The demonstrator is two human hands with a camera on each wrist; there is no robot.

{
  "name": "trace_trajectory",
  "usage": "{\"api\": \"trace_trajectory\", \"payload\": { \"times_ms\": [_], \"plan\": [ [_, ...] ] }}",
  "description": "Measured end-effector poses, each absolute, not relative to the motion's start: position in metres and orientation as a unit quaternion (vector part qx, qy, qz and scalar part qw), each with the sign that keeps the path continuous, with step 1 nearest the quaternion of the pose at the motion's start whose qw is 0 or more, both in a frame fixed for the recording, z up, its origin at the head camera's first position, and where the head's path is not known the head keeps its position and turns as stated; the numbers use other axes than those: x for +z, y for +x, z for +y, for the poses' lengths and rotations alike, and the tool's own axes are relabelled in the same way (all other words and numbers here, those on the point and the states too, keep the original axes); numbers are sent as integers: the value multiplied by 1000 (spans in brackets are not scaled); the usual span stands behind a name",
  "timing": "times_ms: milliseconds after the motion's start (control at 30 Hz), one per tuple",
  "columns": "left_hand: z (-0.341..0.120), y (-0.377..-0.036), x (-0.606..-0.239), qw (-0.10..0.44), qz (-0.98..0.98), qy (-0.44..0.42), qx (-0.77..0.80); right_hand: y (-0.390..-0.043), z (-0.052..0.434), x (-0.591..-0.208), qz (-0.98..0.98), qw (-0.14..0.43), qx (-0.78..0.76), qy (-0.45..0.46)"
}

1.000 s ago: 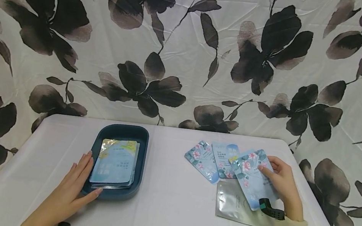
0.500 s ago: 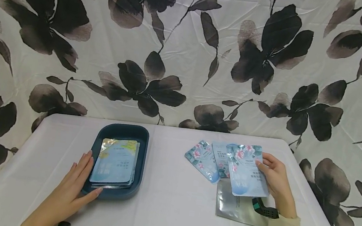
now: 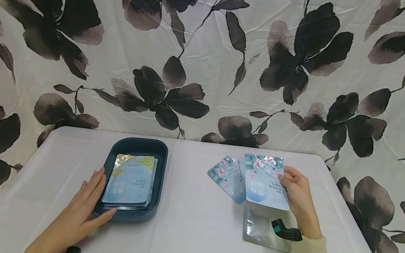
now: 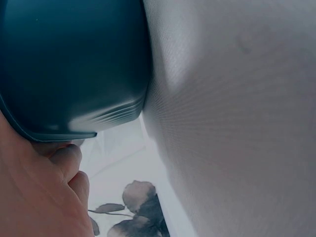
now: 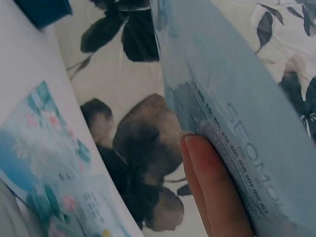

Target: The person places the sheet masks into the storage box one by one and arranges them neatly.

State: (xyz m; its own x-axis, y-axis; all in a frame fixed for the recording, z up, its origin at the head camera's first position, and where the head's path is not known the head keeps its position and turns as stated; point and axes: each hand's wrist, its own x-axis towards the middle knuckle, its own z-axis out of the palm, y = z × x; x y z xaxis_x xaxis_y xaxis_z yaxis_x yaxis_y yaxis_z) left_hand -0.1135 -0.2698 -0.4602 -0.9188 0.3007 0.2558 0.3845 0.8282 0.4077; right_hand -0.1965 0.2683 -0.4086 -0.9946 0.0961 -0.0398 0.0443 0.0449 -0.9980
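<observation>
In the head view my right hand [image 3: 299, 196] pinches the right edge of a light-blue face mask sachet [image 3: 266, 182] with pink flowers, raised above the table. The right wrist view shows fingers [image 5: 212, 182] against the sachet's printed back. Beneath it lie a flowered blue sachet [image 3: 226, 175], another mostly hidden one, and a silvery-green sachet [image 3: 254, 229]. On the left, my left hand [image 3: 75, 212] rests with fingers straight against the side of a dark teal tray [image 3: 158, 181]. Inside the tray lies a small stack of blue sachets with yellow corners [image 3: 130, 181].
A white cloth covers the table [image 3: 190, 211], and its far edge meets a floral curtain [image 3: 233, 74]. Between the tray and the loose sachets runs a stretch of white cloth. A black band sits on each wrist.
My right hand has lifted the flowered sachet and carried it left and slightly away from me, turning it more upright. My left hand and the tray stay in place.
</observation>
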Motion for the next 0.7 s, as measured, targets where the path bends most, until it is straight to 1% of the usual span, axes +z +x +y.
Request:
{"api": "trace_trajectory", "payload": {
  "times_ms": [400, 700],
  "plan": [
    [-268, -113, -459, 89, -951, -180, -236, -214, 232, -406, -701, -1, 710, -62],
    [-268, -113, -460, 91, -951, -181, -235, -219, 196, -399, -660, -16, 751, -1]
  ]
}}
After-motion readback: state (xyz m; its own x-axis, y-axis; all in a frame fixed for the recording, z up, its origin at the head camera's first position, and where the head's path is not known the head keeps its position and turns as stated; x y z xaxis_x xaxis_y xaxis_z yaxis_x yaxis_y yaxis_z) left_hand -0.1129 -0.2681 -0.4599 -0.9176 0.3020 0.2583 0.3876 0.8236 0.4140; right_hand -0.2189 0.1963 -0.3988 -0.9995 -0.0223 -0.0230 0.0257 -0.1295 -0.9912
